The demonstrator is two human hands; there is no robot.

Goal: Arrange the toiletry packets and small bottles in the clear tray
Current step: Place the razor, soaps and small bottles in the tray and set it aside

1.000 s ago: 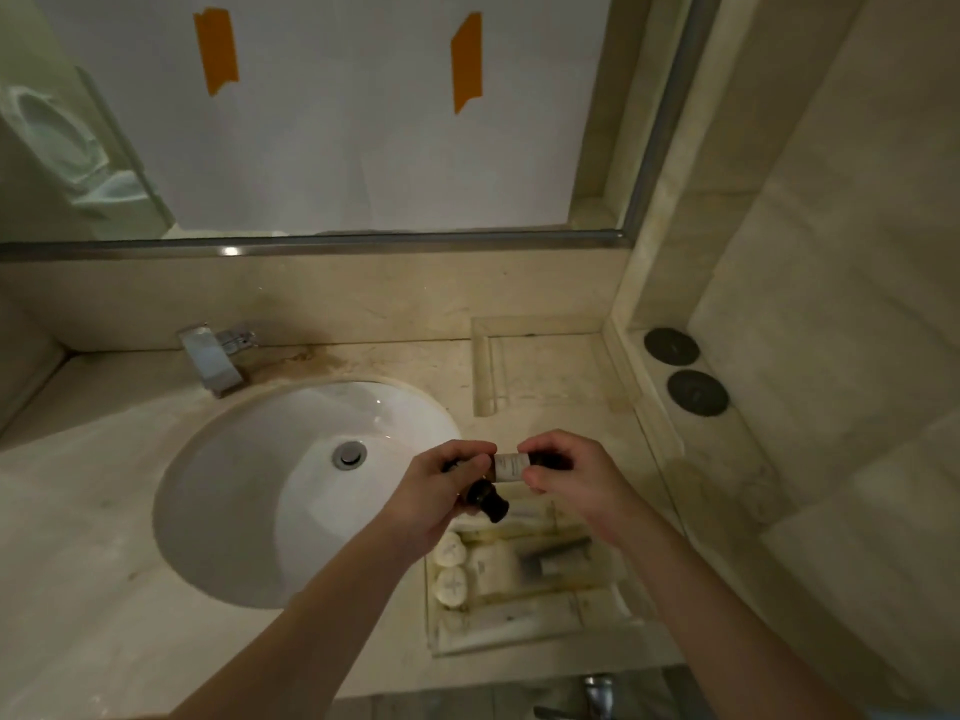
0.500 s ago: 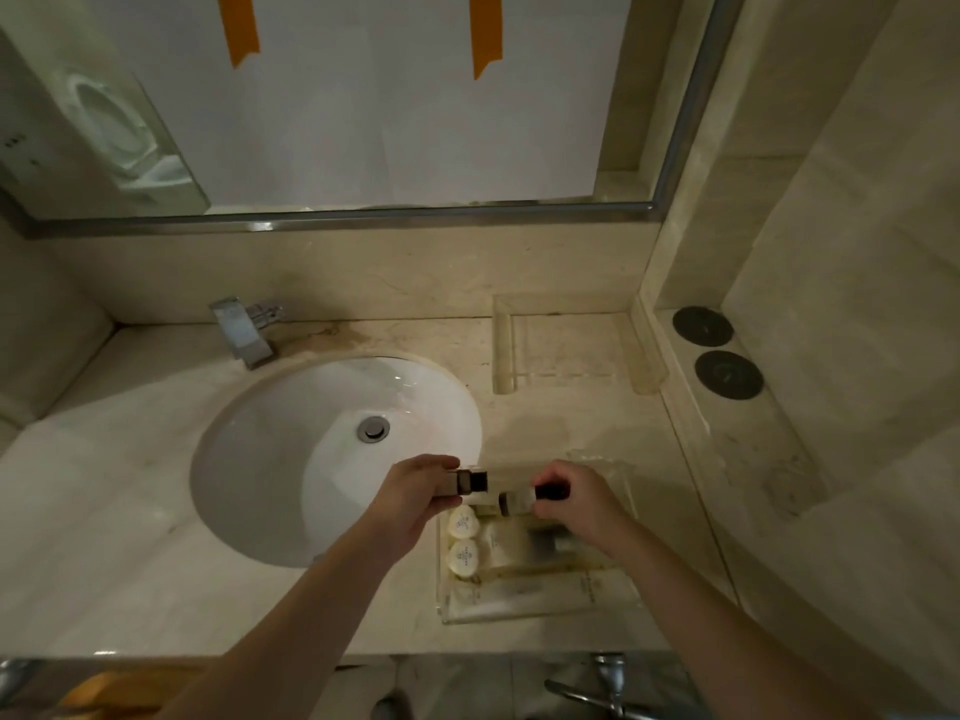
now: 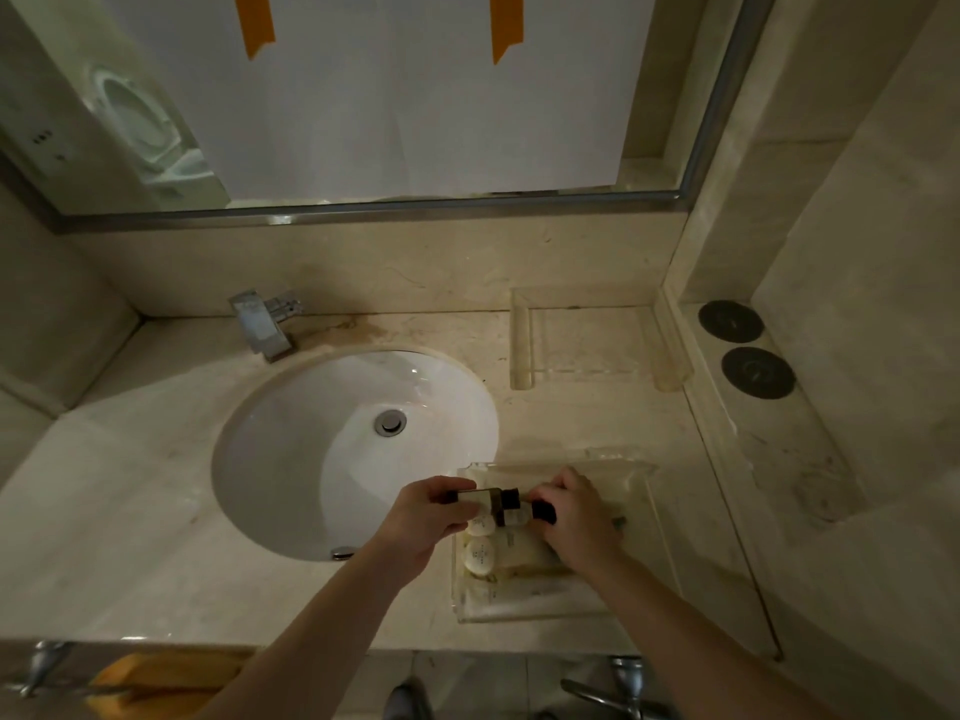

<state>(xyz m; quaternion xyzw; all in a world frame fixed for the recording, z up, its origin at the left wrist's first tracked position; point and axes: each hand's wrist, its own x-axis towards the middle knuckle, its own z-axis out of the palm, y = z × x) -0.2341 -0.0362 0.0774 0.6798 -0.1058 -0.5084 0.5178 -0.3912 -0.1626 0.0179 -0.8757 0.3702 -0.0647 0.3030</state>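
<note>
Hands low over the tray now, down from a second ago when both bottles were held higher above it. Left hand (image 3: 426, 517) has its grip closed on a small bottle (image 3: 483, 500) with a pale label and dark cap, held sideways. Right hand (image 3: 574, 517) has its grip closed on a second small bottle (image 3: 524, 514), dark cap toward the palm; the two bottles look touching or nearly so, neck to neck, cannot tell which. Both sit just above the far-left part of the clear tray (image 3: 644, 491), which stands at the near-right of the counter (image 3: 156, 511), just beside the sink (image 3: 311, 449). Inside the tray: two round white packets (image 3: 478, 556) at its left side, flat pale packets (image 3: 519, 597) along its near edge. Judgement: bottles about to be set down in the tray, neither placed yet. Farther back, faucet (image 3: 265, 324) at the sink's far edge, second clear tray (image 3: 522, 340) at the far-right corner, two dark discs (image 3: 730, 322) on the right ledge.
</note>
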